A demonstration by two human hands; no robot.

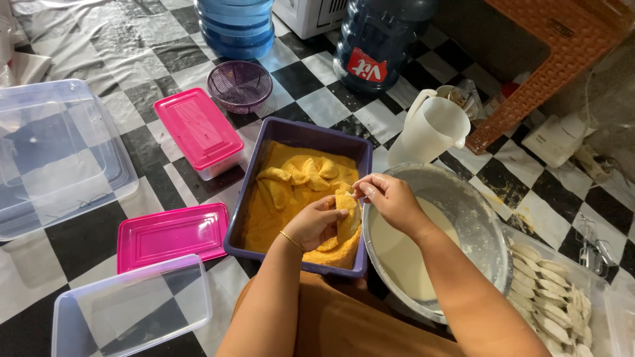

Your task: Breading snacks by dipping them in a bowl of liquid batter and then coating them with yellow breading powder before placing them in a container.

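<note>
Both hands meet over the near right corner of the purple tray (241,218), which serves as the landmark here. The left hand (316,221) is curled around a breaded pastry (346,215), fingers closed on its left side. The right hand (390,198) pinches the same pastry at its top edge between thumb and fingertips. The pastry stands nearly upright, long axis running from the hands down toward the crumbs, so it lies between the two hands, and neither is clearly nearer.

Inside the tray, yellow breadcrumbs (264,228) cover the bottom, and several coated pastries (301,173) lie at its far end. Just right of the tray, touching or nearly so, sits a metal bowl (486,228) of pale batter. Beyond that bowl, right of the tray, a clear container of uncoated pastries (546,291) rests on the checkered floor. A white jug (433,125) stands behind the bowl. Left of the tray lie a pink lid (169,235) and a pink-lidded box (198,129); a purple basket (239,84) sits behind the tray.
</note>
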